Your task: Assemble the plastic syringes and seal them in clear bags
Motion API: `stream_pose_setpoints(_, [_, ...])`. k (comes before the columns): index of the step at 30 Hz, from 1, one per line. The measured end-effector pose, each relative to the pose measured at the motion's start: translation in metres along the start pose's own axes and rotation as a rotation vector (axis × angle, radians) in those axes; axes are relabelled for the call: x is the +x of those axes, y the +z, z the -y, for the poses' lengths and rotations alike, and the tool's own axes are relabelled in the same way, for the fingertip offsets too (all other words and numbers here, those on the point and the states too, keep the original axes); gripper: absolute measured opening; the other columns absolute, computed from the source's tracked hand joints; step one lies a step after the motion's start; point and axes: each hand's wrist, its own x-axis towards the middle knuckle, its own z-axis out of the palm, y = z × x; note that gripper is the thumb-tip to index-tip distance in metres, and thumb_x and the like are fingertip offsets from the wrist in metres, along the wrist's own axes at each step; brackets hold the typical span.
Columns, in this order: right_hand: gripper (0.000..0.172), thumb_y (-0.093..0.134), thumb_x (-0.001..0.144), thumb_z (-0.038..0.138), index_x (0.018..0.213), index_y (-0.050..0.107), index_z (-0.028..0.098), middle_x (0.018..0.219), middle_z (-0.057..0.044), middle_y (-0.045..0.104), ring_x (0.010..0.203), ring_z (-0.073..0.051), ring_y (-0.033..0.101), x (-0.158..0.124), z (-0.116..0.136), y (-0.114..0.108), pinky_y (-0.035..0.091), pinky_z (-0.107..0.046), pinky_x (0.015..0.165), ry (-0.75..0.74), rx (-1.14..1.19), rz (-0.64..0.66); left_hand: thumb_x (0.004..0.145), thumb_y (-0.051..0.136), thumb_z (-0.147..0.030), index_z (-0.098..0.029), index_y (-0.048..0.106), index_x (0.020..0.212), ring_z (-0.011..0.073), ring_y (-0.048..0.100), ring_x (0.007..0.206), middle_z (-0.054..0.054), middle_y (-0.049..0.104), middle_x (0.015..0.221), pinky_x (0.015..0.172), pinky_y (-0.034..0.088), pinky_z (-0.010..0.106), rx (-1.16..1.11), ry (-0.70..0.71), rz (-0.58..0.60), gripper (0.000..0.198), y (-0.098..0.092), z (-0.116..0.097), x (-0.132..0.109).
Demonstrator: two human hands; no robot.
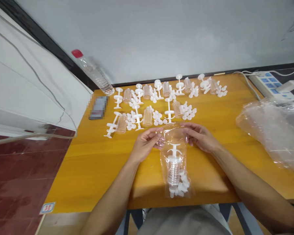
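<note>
Between my two hands is a clear plastic bag, its top edge pulled taut. My left hand pinches the bag's upper left corner, and my right hand pinches its upper right corner. Inside the bag lies a clear ribbed syringe barrel with a white plunger in it. Several small white nozzles sit beside the barrel at the bag's bottom. Just beyond my hands, white plungers, clear barrels and clusters of white nozzles lie in two rows.
On the yellow wooden table, a pile of clear bags lies at right. Behind it is a power strip with cables. A red-capped bottle leans at the back left near a blurred phone. A grey wall borders the back.
</note>
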Motion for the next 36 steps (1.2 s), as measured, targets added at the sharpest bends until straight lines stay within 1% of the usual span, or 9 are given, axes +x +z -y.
stream_pose_setpoints(5, [0.027,0.087,0.077,0.04,0.095,0.081,0.022,0.074,0.0,0.073,0.057,-0.008,0.06,0.002,-0.01,-0.005,0.051,-0.023,0.057,-0.09,-0.025,-0.001,0.078,0.084,-0.046,-0.018,0.074,0.106,0.0121,0.069,0.058,0.002,0.078,0.076,0.056,0.059,0.023,0.009,-0.006,-0.016,0.041,-0.001,-0.001,-0.001])
stream_pose_setpoints(12, [0.021,0.087,0.077,0.039,0.084,0.078,0.021,0.072,-0.001,0.073,0.061,-0.012,0.067,0.003,-0.013,-0.006,0.057,-0.025,0.062,-0.102,0.003,-0.021,0.078,0.079,-0.038,-0.017,0.076,0.087,0.0122,0.068,0.059,0.005,0.079,0.082,0.055,0.06,0.023,0.004,-0.036,-0.05,0.024,-0.004,0.003,0.002])
stream_pose_setpoints(16, [0.027,0.083,0.081,0.045,0.085,0.074,0.02,0.076,-0.002,0.072,0.067,-0.015,0.07,0.0,-0.012,-0.001,0.06,-0.029,0.068,-0.042,0.022,-0.012,0.081,0.077,-0.044,-0.016,0.075,0.091,0.0155,0.07,0.068,0.005,0.078,0.087,0.061,0.063,0.028,0.032,-0.027,-0.047,0.03,0.001,0.005,-0.001])
stream_pose_setpoints(19, [0.031,0.087,0.076,0.041,0.092,0.069,0.021,0.082,0.0,0.069,0.068,-0.013,0.068,-0.004,-0.01,0.009,0.06,-0.028,0.069,-0.119,-0.046,-0.081,0.079,0.083,-0.042,-0.017,0.069,0.096,0.0125,0.068,0.064,0.001,0.075,0.083,0.061,0.061,0.024,0.096,0.053,-0.07,0.033,0.007,0.006,-0.004])
stream_pose_setpoints(22, [0.043,0.09,0.073,0.038,0.105,0.065,0.024,0.082,0.004,0.064,0.065,-0.011,0.065,-0.006,-0.007,0.014,0.057,-0.027,0.067,-0.19,-0.097,-0.144,0.077,0.086,-0.039,-0.021,0.059,0.109,0.0113,0.068,0.062,-0.002,0.074,0.078,0.061,0.061,0.023,0.065,0.05,-0.074,0.046,0.004,0.002,-0.005])
stream_pose_setpoints(27, [0.04,0.087,0.078,0.034,0.113,0.068,0.027,0.084,0.004,0.063,0.068,-0.009,0.064,-0.007,-0.005,0.008,0.056,-0.025,0.072,-0.205,-0.093,-0.104,0.076,0.086,-0.039,-0.022,0.053,0.122,0.0157,0.073,0.07,-0.001,0.076,0.084,0.065,0.065,0.03,0.005,0.008,-0.049,0.06,-0.005,-0.008,-0.003])
stream_pose_setpoints(31, [0.042,0.089,0.076,0.034,0.112,0.07,0.027,0.084,0.003,0.063,0.068,-0.01,0.063,-0.011,-0.002,0.015,0.057,-0.027,0.073,-0.183,-0.097,-0.069,0.068,0.092,-0.036,-0.021,0.058,0.125,0.0133,0.07,0.067,-0.001,0.075,0.082,0.059,0.059,0.022,0.025,-0.032,-0.135,0.069,0.012,-0.007,-0.004])
stream_pose_setpoints(34, [0.043,0.09,0.074,0.035,0.112,0.07,0.028,0.084,0.003,0.063,0.067,-0.01,0.063,-0.014,0.0,0.022,0.058,-0.028,0.071,-0.177,-0.09,-0.031,0.07,0.092,-0.033,-0.02,0.06,0.127,0.011,0.068,0.06,-0.003,0.074,0.073,0.056,0.054,0.018,0.078,-0.065,-0.084,0.066,0.019,-0.003,-0.005])
stream_pose_setpoints(36, [0.042,0.089,0.075,0.033,0.112,0.071,0.028,0.084,0.003,0.064,0.068,-0.01,0.065,-0.015,0.001,0.022,0.058,-0.027,0.07,-0.185,-0.092,-0.012,0.074,0.089,-0.034,-0.02,0.06,0.129,0.0107,0.067,0.058,-0.004,0.074,0.068,0.058,0.054,0.019,0.076,-0.063,-0.029,0.064,0.013,-0.004,-0.007])
